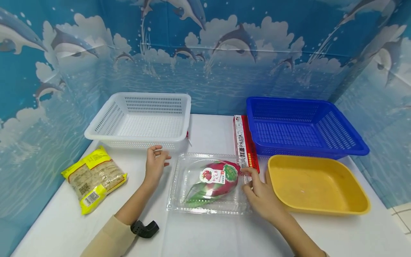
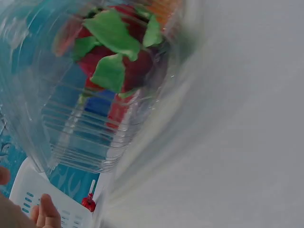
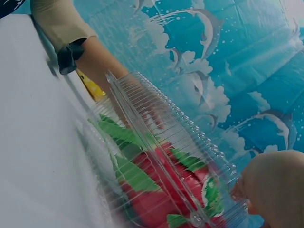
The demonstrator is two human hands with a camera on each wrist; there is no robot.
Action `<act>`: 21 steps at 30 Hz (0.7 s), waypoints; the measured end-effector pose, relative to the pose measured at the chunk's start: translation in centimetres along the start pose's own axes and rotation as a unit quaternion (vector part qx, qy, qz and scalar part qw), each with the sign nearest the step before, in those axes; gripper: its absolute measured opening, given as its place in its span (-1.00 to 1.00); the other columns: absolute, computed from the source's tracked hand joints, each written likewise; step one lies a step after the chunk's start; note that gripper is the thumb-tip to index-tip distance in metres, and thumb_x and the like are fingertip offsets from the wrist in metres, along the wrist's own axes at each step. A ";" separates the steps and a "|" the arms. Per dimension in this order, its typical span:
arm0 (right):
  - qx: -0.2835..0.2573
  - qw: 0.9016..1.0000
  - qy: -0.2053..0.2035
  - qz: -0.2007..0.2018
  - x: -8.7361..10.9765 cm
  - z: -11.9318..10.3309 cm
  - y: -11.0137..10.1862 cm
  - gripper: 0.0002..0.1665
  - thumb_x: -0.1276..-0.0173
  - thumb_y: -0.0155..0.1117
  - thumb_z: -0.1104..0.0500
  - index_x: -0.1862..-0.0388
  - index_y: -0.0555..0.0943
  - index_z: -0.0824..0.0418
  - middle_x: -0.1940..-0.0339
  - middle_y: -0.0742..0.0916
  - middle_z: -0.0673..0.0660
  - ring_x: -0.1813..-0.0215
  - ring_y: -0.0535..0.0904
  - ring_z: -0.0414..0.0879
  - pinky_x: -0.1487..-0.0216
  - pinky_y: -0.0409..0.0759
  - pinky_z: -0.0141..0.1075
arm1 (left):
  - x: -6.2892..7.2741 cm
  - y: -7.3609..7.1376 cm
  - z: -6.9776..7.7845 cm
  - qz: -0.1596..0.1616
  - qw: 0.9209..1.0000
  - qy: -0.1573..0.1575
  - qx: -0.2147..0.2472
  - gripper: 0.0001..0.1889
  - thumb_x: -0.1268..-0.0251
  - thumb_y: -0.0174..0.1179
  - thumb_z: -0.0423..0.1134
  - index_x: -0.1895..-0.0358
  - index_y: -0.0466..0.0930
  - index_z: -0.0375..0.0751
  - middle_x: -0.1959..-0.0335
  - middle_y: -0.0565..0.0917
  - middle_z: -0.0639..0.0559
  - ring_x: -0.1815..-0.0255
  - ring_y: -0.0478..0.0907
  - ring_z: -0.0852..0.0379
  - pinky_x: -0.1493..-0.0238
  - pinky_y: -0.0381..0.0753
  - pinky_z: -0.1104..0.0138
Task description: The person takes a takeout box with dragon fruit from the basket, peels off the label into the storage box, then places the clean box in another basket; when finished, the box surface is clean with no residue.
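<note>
A clear plastic clamshell box (image 1: 183, 178) lies on the white table in front of the person. Inside it is a red dragon fruit (image 1: 232, 178) with green scales and a label; its scales show through the plastic in both wrist views. At the box's right edge, the right hand (image 1: 264, 200) pinches the rim with its fingers and thumb. The left hand (image 1: 156, 164) is raised left of the box, apart from it, fingers loosely bent and holding nothing. In the left wrist view only part of the left hand (image 2: 26, 211) shows at the lower corner.
A white basket (image 1: 138, 141) stands behind the left hand, a yellow food bag (image 1: 99, 157) to its left. On the right are a blue basket (image 1: 298, 151) and a yellow tub (image 1: 316, 208). A red pasta box (image 1: 252, 153) and small red-handled tool (image 1: 188, 139) lie between the baskets.
</note>
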State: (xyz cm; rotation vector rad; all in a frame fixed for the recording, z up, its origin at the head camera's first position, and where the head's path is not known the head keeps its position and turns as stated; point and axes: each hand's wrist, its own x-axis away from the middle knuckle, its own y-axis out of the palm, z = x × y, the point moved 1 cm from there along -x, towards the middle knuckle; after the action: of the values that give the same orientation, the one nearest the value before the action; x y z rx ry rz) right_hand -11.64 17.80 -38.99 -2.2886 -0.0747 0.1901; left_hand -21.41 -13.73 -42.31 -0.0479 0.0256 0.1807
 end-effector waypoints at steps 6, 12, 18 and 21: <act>0.120 0.993 -0.019 -0.009 -0.1 -0.7 -0.9 -0.58 -0.40 0.05 0.13 -0.23 0.37 0.00 0.75 0.40 -0.10 0.26 0.51 0.12 0.36 0.43 -0.11 | 2.1 0.0 -0.4 -0.098 0.993 -0.019 -0.065 -0.53 -0.46 0.04 -0.17 -0.30 0.21 -0.32 -0.03 0.41 -0.21 -0.06 0.46 -0.12 0.00 0.56 0.17; 0.128 0.991 -0.031 -0.005 -0.7 -1.9 -1.9 -0.67 -0.45 0.03 0.15 -0.13 0.55 0.14 0.66 0.48 -0.02 0.57 0.37 -0.07 0.49 0.34 -0.20 | 3.7 -0.1 -0.2 -0.144 0.984 -0.015 -0.101 -0.45 -0.42 0.08 -0.13 -0.38 0.20 -0.19 0.02 0.47 -0.17 0.12 0.48 0.03 0.16 0.52 0.27; 0.093 0.994 -0.047 0.019 -2.0 -3.1 -1.8 -0.81 -0.39 0.16 0.20 0.15 0.66 0.24 0.35 0.64 0.06 0.37 0.47 -0.09 0.32 0.51 -0.22 | 4.5 -0.2 -0.3 -0.178 0.977 0.041 -0.108 -0.40 -0.32 0.10 -0.21 -0.40 0.13 -0.14 0.19 0.44 -0.10 0.39 0.40 0.16 0.35 0.41 0.37; 0.078 0.996 -0.049 0.018 -2.6 -3.6 -1.2 -0.83 -0.35 0.23 0.18 0.18 0.68 0.22 0.32 0.62 0.04 0.31 0.48 -0.10 0.27 0.55 -0.24 | 4.6 -0.2 -0.6 -0.200 0.974 0.064 -0.089 -0.34 -0.29 0.08 -0.25 -0.42 0.04 -0.13 0.20 0.40 -0.12 0.50 0.34 0.23 0.45 0.36 0.43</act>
State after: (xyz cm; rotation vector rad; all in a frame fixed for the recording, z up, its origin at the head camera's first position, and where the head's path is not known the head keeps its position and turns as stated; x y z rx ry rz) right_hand -13.57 15.65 -35.48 -2.1249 -0.0672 0.3152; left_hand -16.84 -13.18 -43.07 -0.2423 0.1266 -0.2255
